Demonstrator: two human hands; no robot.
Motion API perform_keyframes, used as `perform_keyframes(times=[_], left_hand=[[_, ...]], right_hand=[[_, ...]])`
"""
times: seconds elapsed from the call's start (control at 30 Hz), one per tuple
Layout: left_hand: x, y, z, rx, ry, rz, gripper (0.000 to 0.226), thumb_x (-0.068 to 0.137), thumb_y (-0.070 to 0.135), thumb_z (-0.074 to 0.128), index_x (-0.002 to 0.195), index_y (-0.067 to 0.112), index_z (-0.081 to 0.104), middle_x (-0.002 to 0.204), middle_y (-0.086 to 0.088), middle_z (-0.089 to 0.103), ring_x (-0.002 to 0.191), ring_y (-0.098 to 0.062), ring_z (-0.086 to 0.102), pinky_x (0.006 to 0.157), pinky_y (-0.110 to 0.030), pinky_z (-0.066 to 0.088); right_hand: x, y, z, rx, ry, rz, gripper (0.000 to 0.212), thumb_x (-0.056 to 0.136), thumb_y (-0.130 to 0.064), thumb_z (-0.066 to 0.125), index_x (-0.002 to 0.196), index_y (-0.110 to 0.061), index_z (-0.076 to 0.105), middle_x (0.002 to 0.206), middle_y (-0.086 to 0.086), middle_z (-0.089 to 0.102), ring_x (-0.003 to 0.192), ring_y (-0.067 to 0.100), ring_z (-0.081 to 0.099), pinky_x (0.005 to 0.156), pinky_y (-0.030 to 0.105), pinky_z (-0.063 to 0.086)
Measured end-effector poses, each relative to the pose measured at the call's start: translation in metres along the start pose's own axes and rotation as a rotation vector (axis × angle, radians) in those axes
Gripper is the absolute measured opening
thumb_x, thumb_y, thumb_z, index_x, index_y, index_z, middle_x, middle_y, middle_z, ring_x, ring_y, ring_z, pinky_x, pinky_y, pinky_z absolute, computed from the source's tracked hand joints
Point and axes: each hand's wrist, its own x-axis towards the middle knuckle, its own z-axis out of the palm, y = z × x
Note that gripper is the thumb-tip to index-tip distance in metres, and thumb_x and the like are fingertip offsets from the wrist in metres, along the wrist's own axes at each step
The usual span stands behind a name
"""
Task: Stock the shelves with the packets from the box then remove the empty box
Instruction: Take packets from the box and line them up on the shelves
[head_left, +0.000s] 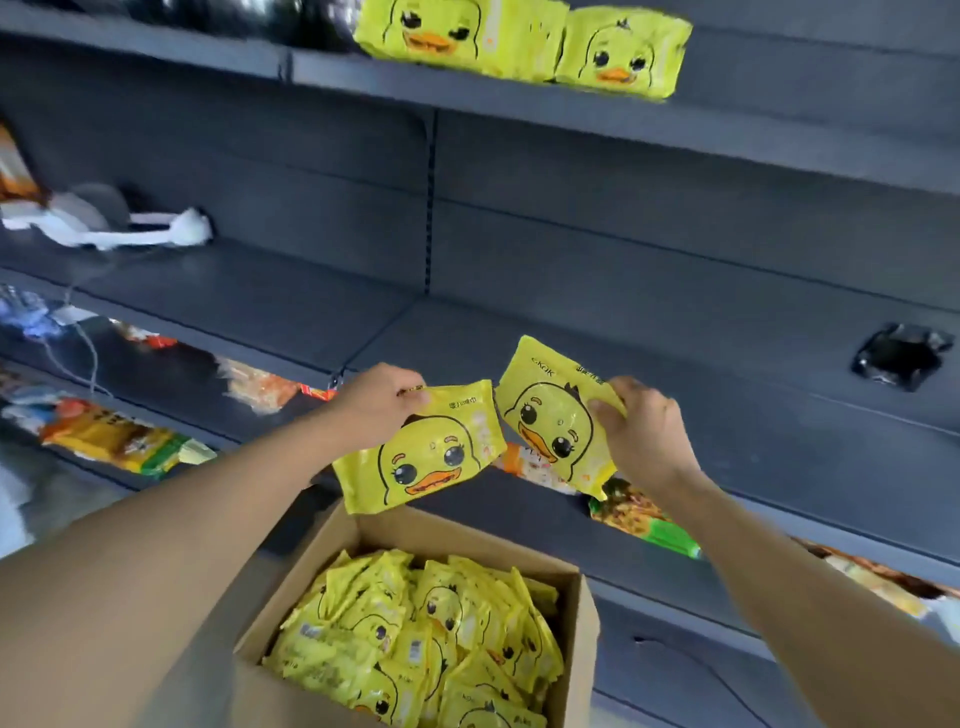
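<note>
The dark grey shelving fills the view from nine o'clock round to three, its tiers slanting down to the right. The middle shelf is the widest stretch of bare surface; only a crumpled black wrapper lies on it at three o'clock and a white object near its left end at ten o'clock. Its front edge runs just beyond both hands.

At six o'clock stands the open cardboard box, packed nearly to the rim with yellow duck packets; its far wall sits just beneath the held packets.

On the top shelf at twelve o'clock two duck packets stand side by side at the front edge, with bare shelf to their right.

The tier below the hands carries mixed snack bags at eight o'clock and more at four o'clock.

At centre, the left hand pinches the top edge of one duck packet, which hangs tilted. The right hand grips the right edge of a second duck packet, held more upright. The two packets sit just beside each other, nearly touching, above the box and in front of the middle shelf.
</note>
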Motion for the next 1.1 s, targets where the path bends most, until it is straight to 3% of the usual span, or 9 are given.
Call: perform_keyframes(times=[0.13, 0.33, 0.5, 0.6, 0.8, 0.9, 1.0, 1.1], left_hand=[[0.016, 0.028, -0.057, -0.008, 0.089, 0.098, 0.025, 0.096, 0.021, 0.050, 0.082, 0.007, 0.063, 0.072, -0.009, 0.058, 0.066, -0.020, 0.047, 0.061, -0.029, 0.034], [0.040, 0.067, -0.132, 0.066, 0.155, 0.229, 0.029, 0.097, 0.023, 0.048, 0.083, 0.003, 0.064, 0.075, -0.015, 0.062, 0.063, -0.019, 0.049, 0.058, -0.028, 0.034], [0.054, 0.097, -0.180, 0.100, 0.199, 0.355, 0.022, 0.098, 0.023, 0.046, 0.083, 0.017, 0.061, 0.077, -0.002, 0.060, 0.067, -0.015, 0.052, 0.057, -0.026, 0.036], [0.064, 0.112, -0.199, 0.078, 0.211, 0.399, 0.026, 0.098, 0.023, 0.046, 0.082, 0.012, 0.062, 0.071, 0.000, 0.055, 0.064, -0.015, 0.048, 0.056, -0.027, 0.033], [0.088, 0.136, -0.226, 0.072, 0.285, 0.424, 0.032, 0.097, 0.023, 0.048, 0.091, -0.005, 0.062, 0.068, -0.005, 0.044, 0.063, -0.015, 0.039, 0.058, -0.031, 0.033], [0.101, 0.148, -0.236, 0.067, 0.310, 0.416, 0.029, 0.096, 0.024, 0.050, 0.093, -0.001, 0.065, 0.069, -0.005, 0.050, 0.061, -0.016, 0.043, 0.056, -0.028, 0.032], [0.118, 0.163, -0.245, 0.060, 0.346, 0.401, 0.023, 0.095, 0.025, 0.052, 0.099, 0.007, 0.064, 0.086, -0.002, 0.061, 0.080, -0.017, 0.057, 0.069, -0.029, 0.043], [0.138, 0.180, -0.252, 0.063, 0.367, 0.387, 0.019, 0.095, 0.025, 0.052, 0.091, 0.011, 0.063, 0.079, -0.005, 0.062, 0.071, -0.020, 0.056, 0.063, -0.028, 0.040]], right_hand=[[0.020, -0.037, -0.049, 0.002, 0.094, -0.052, 0.014, 0.095, -0.025, 0.050, 0.087, -0.014, 0.054, 0.063, 0.002, 0.054, 0.051, 0.017, 0.046, 0.046, 0.027, 0.033], [0.045, -0.092, -0.108, 0.009, 0.210, -0.088, 0.016, 0.094, -0.023, 0.050, 0.090, -0.010, 0.058, 0.074, 0.011, 0.061, 0.064, 0.029, 0.054, 0.055, 0.034, 0.045], [0.061, -0.120, -0.142, 0.005, 0.287, -0.106, 0.025, 0.094, -0.022, 0.049, 0.078, -0.003, 0.051, 0.063, 0.010, 0.050, 0.057, 0.026, 0.040, 0.050, 0.030, 0.032], [0.073, -0.131, -0.159, 0.006, 0.317, -0.117, 0.024, 0.095, -0.022, 0.049, 0.075, -0.009, 0.050, 0.061, 0.003, 0.048, 0.054, 0.021, 0.040, 0.048, 0.028, 0.031], [0.117, -0.139, -0.191, 0.031, 0.391, -0.115, 0.018, 0.094, -0.023, 0.052, 0.090, -0.008, 0.060, 0.074, 0.006, 0.058, 0.061, 0.018, 0.048, 0.051, 0.024, 0.038], [0.149, -0.135, -0.202, 0.074, 0.394, -0.090, 0.021, 0.093, -0.024, 0.052, 0.092, -0.005, 0.060, 0.077, 0.011, 0.059, 0.062, 0.023, 0.049, 0.053, 0.026, 0.040], [0.189, -0.128, -0.208, 0.069, 0.382, -0.081, 0.022, 0.094, -0.024, 0.052, 0.091, -0.004, 0.060, 0.075, 0.011, 0.058, 0.062, 0.022, 0.048, 0.053, 0.024, 0.038], [0.232, -0.123, -0.214, 0.052, 0.347, -0.086, 0.022, 0.094, -0.023, 0.051, 0.076, -0.011, 0.055, 0.066, 0.003, 0.051, 0.059, 0.016, 0.045, 0.050, 0.024, 0.035]])
